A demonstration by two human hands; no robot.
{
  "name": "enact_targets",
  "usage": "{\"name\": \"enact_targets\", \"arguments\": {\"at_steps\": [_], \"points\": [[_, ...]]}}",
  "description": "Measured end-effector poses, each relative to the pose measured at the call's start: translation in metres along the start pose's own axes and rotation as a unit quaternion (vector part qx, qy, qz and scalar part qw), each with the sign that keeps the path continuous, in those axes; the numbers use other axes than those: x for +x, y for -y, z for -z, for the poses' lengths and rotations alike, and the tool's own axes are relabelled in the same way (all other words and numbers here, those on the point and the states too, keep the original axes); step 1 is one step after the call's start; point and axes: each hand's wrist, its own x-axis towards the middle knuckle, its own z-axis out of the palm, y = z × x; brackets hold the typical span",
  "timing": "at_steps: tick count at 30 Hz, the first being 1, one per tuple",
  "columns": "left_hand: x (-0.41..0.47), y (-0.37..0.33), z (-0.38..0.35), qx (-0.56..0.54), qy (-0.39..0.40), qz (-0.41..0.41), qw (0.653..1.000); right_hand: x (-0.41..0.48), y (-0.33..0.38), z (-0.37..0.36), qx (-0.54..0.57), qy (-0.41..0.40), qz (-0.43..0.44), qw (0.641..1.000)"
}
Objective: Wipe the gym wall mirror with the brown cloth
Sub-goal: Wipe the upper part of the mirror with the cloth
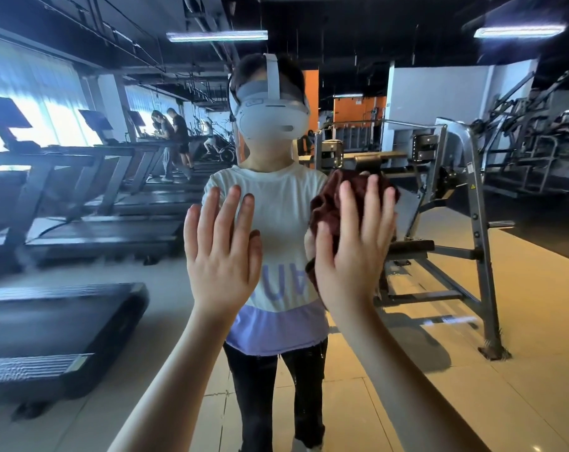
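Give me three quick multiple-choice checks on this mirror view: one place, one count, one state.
1. Where is the brown cloth? A on the floor; B under the right hand, against the mirror; C over a shoulder.
2. How many hands are raised to the mirror? A none; B one; C two.
3. The left hand has its fingers: A straight and spread; B fisted; C pinching the cloth.
Answers: 1 B, straight fingers cover the bunched cloth; 2 C, both are up; 3 A, its palm faces the mirror.
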Motion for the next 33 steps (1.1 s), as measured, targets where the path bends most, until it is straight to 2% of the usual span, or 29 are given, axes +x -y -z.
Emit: {"name": "enact_targets", "arguments": {"at_steps": [3, 5, 6, 9, 10, 11, 14, 16, 17, 19, 21, 22, 25, 27, 28, 30, 32, 33], "points": [[0.000, 0.000, 0.000, 0.000, 0.000, -0.002, 1.000, -0.008, -0.003, -0.001, -0.032, 0.061, 0.150, 0.986], [0.000, 0.000, 0.000, 0.001, 0.001, -0.002, 1.000, 0.002, -0.016, 0.004, -0.053, 0.056, 0.186, 0.980], [0.001, 0.000, 0.001, 0.000, 0.000, -0.001, 1.000, 0.009, -0.022, 0.006, -0.052, 0.031, 0.157, 0.986], [0.001, -0.001, 0.002, -0.003, -0.001, 0.000, 1.000, 0.017, -0.017, 0.007, -0.009, -0.043, -0.007, 0.999], [0.002, -0.001, 0.002, -0.003, -0.002, 0.000, 1.000, 0.012, -0.011, 0.006, -0.006, -0.039, -0.014, 0.999], [0.002, -0.001, 0.002, -0.002, -0.003, 0.001, 1.000, 0.005, -0.006, 0.004, -0.012, -0.016, 0.015, 1.000], [0.002, -0.001, 0.002, -0.001, -0.003, -0.001, 1.000, -0.009, -0.013, 0.007, -0.042, 0.083, 0.181, 0.979], [0.002, -0.001, 0.003, 0.002, -0.001, 0.000, 1.000, -0.002, -0.032, 0.014, -0.055, 0.078, 0.207, 0.974], [0.002, -0.001, 0.003, 0.003, -0.001, 0.002, 1.000, 0.002, -0.040, 0.017, -0.050, 0.054, 0.175, 0.982], [0.002, -0.002, 0.003, 0.002, -0.001, 0.004, 1.000, 0.004, -0.048, 0.019, -0.017, -0.005, 0.048, 0.999], [0.003, -0.003, 0.002, 0.006, -0.002, 0.006, 1.000, -0.006, -0.037, 0.016, -0.008, -0.021, -0.037, 0.999], [0.003, -0.004, 0.002, 0.007, -0.002, 0.007, 1.000, -0.014, -0.031, 0.014, -0.020, -0.003, -0.025, 0.999], [0.004, -0.007, 0.006, 0.001, 0.009, 0.022, 1.000, -0.033, -0.025, 0.012, -0.066, 0.084, 0.114, 0.988], [0.007, -0.015, 0.010, -0.010, 0.019, 0.019, 1.000, -0.030, -0.036, 0.018, -0.096, 0.096, 0.155, 0.978], [0.009, -0.021, 0.012, -0.017, 0.021, 0.003, 1.000, -0.026, -0.042, 0.020, -0.104, 0.084, 0.143, 0.981], [0.013, -0.032, 0.012, -0.038, 0.024, -0.024, 0.999, -0.019, -0.050, 0.023, -0.086, 0.047, 0.058, 0.993], [0.015, -0.039, 0.006, -0.050, 0.029, -0.016, 0.998, -0.022, -0.048, 0.021, -0.049, 0.011, -0.033, 0.998], [0.013, -0.041, 0.002, -0.043, 0.030, -0.013, 0.999, -0.027, -0.044, 0.019, -0.041, 0.006, -0.048, 0.998]]}}
